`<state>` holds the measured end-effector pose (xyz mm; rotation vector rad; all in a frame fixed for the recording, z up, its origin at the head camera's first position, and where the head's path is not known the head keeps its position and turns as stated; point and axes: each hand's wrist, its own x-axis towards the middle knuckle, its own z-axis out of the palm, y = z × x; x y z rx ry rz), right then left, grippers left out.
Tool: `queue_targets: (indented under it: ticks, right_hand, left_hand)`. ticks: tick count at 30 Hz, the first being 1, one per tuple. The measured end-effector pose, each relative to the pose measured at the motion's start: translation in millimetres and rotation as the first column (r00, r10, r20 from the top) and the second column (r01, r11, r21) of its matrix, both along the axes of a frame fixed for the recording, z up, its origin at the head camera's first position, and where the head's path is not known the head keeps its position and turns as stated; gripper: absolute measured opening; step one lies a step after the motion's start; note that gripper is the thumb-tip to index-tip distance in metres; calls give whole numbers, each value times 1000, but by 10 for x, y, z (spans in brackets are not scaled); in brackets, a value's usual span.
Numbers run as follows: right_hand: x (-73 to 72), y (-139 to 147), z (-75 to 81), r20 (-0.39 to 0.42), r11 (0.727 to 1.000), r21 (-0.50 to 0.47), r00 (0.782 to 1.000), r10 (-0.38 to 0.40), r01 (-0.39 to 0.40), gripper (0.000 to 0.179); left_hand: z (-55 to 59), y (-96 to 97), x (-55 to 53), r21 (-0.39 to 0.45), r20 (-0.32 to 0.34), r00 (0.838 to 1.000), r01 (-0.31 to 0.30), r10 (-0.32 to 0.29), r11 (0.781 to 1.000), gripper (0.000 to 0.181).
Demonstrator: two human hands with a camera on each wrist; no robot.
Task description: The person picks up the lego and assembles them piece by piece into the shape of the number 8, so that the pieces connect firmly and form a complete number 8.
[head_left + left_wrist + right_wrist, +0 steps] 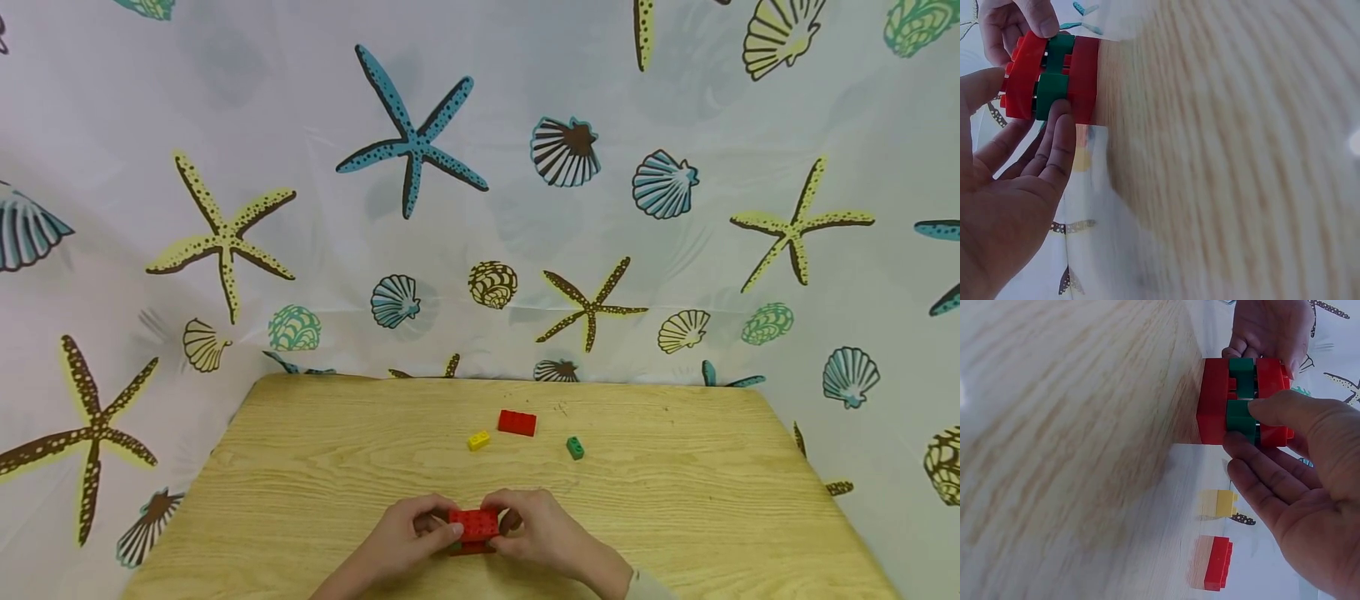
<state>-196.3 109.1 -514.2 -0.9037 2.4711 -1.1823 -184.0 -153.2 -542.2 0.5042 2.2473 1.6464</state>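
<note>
In front of the person, a toy brick stack (474,525) stands on the wooden table. Its bottom layer is a red brick (1213,403), with two small green bricks (1052,89) side by side on it, a gap between them. A studded red brick (1025,78) lies on top; a narrow gap shows between it and the green ones. The left hand (408,533) holds the stack's left end, thumb by the top brick, a finger against a green brick. The right hand (543,533) pinches the right end, its thumb on the other green brick.
Beyond the hands lie a yellow brick (478,440), a loose red brick (517,423) and a small green brick (575,448). A white curtain (487,225) printed with starfish and shells hangs around the table's (337,442) back and sides.
</note>
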Motion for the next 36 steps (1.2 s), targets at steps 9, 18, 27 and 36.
queue_targets:
  ticks: [9,18,27,36]
  right_hand:
    - [-6,25,6,1,1000,5,1000,-2,2,32]
    - [-15,27,-13,-14,1000,-13,1000,-16,16,33]
    - [-37,32,-27,0,999,-30,1000,-23,23,33]
    - [-39,30,-50,-11,999,-35,1000,-24,24,31]
  left_hand:
    - [0,2,-9,6,5,1000,7,-7,1000,32]
    - [10,24,-24,-26,10,1000,-24,24,999,35]
    - [15,29,-36,-4,11,1000,-25,25,1000,40]
    - [-19,9,-52,-5,1,1000,-15,15,1000,34]
